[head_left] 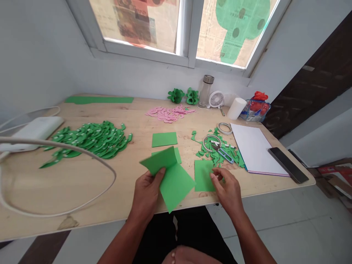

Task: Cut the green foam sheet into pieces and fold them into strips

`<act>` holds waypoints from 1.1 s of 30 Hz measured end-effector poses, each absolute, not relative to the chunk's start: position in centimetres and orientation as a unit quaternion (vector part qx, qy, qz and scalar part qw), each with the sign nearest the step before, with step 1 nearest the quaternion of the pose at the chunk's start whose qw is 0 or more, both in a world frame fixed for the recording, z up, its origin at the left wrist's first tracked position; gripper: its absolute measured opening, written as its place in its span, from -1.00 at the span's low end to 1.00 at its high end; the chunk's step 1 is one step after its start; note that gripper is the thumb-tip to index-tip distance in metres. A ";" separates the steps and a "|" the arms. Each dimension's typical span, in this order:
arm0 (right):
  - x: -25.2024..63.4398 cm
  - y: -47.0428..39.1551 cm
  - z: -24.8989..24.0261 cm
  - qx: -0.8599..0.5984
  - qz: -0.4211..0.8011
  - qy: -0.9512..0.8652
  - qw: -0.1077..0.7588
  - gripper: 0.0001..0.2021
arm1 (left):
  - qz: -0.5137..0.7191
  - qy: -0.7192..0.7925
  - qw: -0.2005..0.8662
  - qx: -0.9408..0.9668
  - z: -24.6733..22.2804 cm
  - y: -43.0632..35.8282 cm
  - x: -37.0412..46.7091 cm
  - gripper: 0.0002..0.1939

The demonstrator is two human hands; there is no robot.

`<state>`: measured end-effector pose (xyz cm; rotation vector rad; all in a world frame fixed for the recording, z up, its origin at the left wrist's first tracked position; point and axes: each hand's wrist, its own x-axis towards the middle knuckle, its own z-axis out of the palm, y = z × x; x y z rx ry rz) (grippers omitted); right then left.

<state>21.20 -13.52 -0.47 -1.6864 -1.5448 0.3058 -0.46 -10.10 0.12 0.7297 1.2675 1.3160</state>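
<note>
Left hand (145, 190): pinches folded paper (176, 185) above worktop's (121, 194) front edge.
Right hand (228, 187): over green square (202, 176); its grip I cannot tell.

Cut-out pile (96, 139) on table (90, 200), left, paper (177, 185) in left hand (147, 190), near centre, square sheet (202, 176) right of it, partly behind right hand (228, 189), scissors (226, 155) on scraps (217, 158) beyond, phone (287, 165) across right edge of sheet stack (255, 146), bottle (205, 92) left of fan (216, 99), far side

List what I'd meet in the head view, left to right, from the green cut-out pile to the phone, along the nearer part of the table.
Green cut-out pile → left hand gripping green paper → flat green square → right hand → white sheet → dark phone.
</note>
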 end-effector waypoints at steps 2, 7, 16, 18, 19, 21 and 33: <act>22.4 -12.8 -1.2 -0.670 0.054 -0.649 0.355 -0.76 | 0.546 0.540 0.566 0.300 0.0 -10.1 -0.5 -0.40; 23.1 -12.0 -2.2 -0.677 -0.032 -0.689 0.256 -0.75 | 0.542 0.538 0.575 0.294 0.0 -10.2 -0.6 -0.40; 22.4 -11.6 -2.8 -0.670 -0.073 -0.701 0.233 -0.65 | 0.535 0.544 0.575 0.296 -0.2 -10.1 -0.7 -0.36; 22.4 -11.6 -3.0 -0.671 -0.063 -0.692 0.260 -0.64 | 0.537 0.545 0.568 0.303 -0.3 -10.2 -0.7 -0.39; 22.4 -11.6 -3.2 -0.672 -0.058 -0.687 0.273 -0.65 | 0.537 0.546 0.564 0.309 -0.3 -10.2 -0.8 -0.41; 22.3 -11.6 -3.4 -0.671 -0.047 -0.680 0.292 -0.66 | 0.535 0.548 0.559 0.318 -0.4 -10.3 -0.8 -0.44; 21.9 -11.3 -3.3 -0.692 -0.077 -0.672 0.253 -0.69 | 0.536 0.553 0.551 0.320 -0.2 -10.6 -0.7 -0.52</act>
